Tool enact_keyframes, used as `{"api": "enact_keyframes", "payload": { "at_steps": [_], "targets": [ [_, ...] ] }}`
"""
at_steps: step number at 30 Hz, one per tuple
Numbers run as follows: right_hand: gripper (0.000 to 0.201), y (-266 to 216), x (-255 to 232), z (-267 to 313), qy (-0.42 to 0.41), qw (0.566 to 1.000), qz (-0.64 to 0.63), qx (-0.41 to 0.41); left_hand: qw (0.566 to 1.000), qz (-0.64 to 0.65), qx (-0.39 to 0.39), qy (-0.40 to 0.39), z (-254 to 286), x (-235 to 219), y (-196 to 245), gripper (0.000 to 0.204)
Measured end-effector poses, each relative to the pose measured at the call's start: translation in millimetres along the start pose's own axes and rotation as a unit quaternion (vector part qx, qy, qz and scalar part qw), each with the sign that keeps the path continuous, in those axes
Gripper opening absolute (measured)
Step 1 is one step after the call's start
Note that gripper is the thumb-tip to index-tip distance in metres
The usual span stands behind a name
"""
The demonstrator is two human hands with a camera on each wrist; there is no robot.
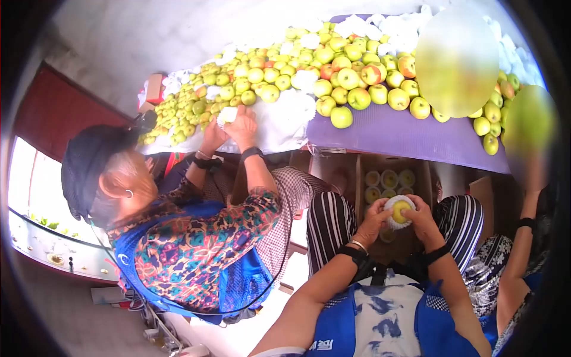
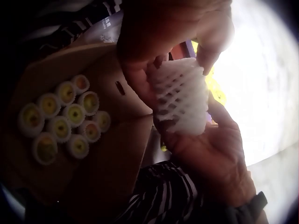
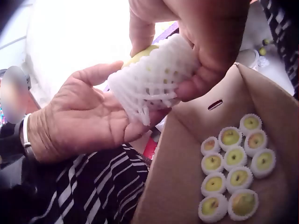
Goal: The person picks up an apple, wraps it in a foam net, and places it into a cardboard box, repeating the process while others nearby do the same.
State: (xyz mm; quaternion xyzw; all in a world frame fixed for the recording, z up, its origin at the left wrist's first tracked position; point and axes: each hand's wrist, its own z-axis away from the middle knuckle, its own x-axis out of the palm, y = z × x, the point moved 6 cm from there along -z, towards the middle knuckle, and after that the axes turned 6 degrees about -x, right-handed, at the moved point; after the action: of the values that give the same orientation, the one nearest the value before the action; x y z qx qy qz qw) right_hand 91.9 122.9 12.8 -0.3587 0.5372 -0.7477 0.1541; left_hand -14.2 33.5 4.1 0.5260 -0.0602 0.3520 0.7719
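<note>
A yellow-green apple (image 1: pixel 401 210) in a white foam net (image 3: pixel 154 77) is held between both hands above an open carton. My left hand (image 1: pixel 372 221), with a light bracelet at its wrist, cradles the netted apple from the left, its palm turned up in the right wrist view. From the other side my right hand (image 1: pixel 424 221) grips the net, fingers and thumb at its edge. Seen in the left wrist view, the foam net (image 2: pixel 182 95) hides the fruit. Down in the carton (image 3: pixel 175 161), several netted apples (image 3: pixel 234 157) stand in rows.
A long table with a purple mat (image 1: pixel 380 132) bears a heap of loose apples (image 1: pixel 358 99) and white foam nets. On the left, a person in a patterned shirt (image 1: pixel 196 256) handles a netted fruit (image 1: pixel 226 115). Another person's arm (image 1: pixel 523 238) reaches in at the right.
</note>
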Motion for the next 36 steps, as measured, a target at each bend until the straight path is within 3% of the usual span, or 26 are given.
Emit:
{"api": "enact_keyframes", "payload": {
  "at_steps": [1, 3, 4, 6, 8, 12, 15, 17, 19, 21, 22, 25, 27, 28, 30, 31, 34, 36],
  "targets": [
    [0.05, 1, -10, 5, 0.019, 1.0, -0.006, 0.001, 0.999, 0.036, 0.01, -0.004, -1, 9, -6, 0.041],
    [0.047, -5, -6, 8, 0.01, 0.999, 0.028, -0.024, 0.995, -0.094, 0.044, 0.003, 9, 13, 10, 0.044],
    [0.047, -1, -11, 8, 0.005, 0.992, 0.121, -0.03, 0.997, -0.073, 0.04, 0.005, 7, 11, 5, 0.044],
    [0.051, 0, -9, 11, 0.003, 0.991, 0.135, -0.023, 0.998, -0.043, 0.034, -0.009, 6, 11, 5, 0.048],
    [0.05, 1, -4, 13, 0.001, 0.997, 0.072, 0.035, 0.999, -0.024, 0.037, -0.02, 1, 6, 1, 0.051],
    [0.05, 9, -5, 15, -0.012, 0.998, 0.01, 0.057, 0.999, -0.035, 0.008, -0.038, 0, 4, -3, 0.054],
    [0.046, 18, -16, 9, -0.002, 0.996, 0.024, 0.091, 0.994, -0.109, -0.016, 0.014, 4, 5, 3, 0.06],
    [0.041, 11, -35, 2, 0.136, 0.983, -0.121, 0.035, 0.99, -0.099, -0.008, 0.096, 4, -4, 8, 0.064],
    [0.036, 10, -59, -7, 0.248, 0.967, -0.065, 0.001, 0.989, -0.083, -0.003, 0.123, 0, -13, 2, 0.059],
    [0.037, 13, -63, -11, 0.275, 0.96, -0.049, 0.005, 0.988, -0.037, -0.016, 0.15, -5, -27, -3, 0.049],
    [0.037, 25, -65, -15, 0.277, 0.96, -0.049, 0.007, 0.986, -0.012, -0.019, 0.165, -3, -26, 0, 0.039],
    [0.038, 71, -75, -13, 0.338, 0.938, 0.027, 0.074, 0.986, 0.033, -0.021, 0.161, -3, -26, 3, 0.036],
    [0.033, 99, -75, 2, 0.391, 0.895, 0.03, 0.211, 0.986, 0.045, -0.026, 0.157, -4, -27, 2, 0.035],
    [0.033, 125, -85, 2, 0.393, 0.893, 0.03, 0.215, 0.986, 0.054, -0.028, 0.153, -3, -28, 2, 0.033],
    [0.034, 220, -127, 9, 0.496, 0.826, -0.071, 0.259, 0.986, 0.055, -0.035, 0.151, 1, -24, 7, 0.032],
    [0.034, 250, -138, 12, 0.501, 0.822, -0.072, 0.262, 0.986, 0.057, -0.039, 0.149, 2, -22, 9, 0.032],
    [0.025, 321, -167, 26, 0.461, 0.839, 0.124, 0.26, 0.985, 0.062, -0.056, 0.15, 2, -21, 10, 0.031],
    [0.02, 342, -177, 33, 0.419, 0.833, 0.252, 0.258, 0.986, 0.045, -0.062, 0.146, 2, -19, 12, 0.033]
  ]
}}
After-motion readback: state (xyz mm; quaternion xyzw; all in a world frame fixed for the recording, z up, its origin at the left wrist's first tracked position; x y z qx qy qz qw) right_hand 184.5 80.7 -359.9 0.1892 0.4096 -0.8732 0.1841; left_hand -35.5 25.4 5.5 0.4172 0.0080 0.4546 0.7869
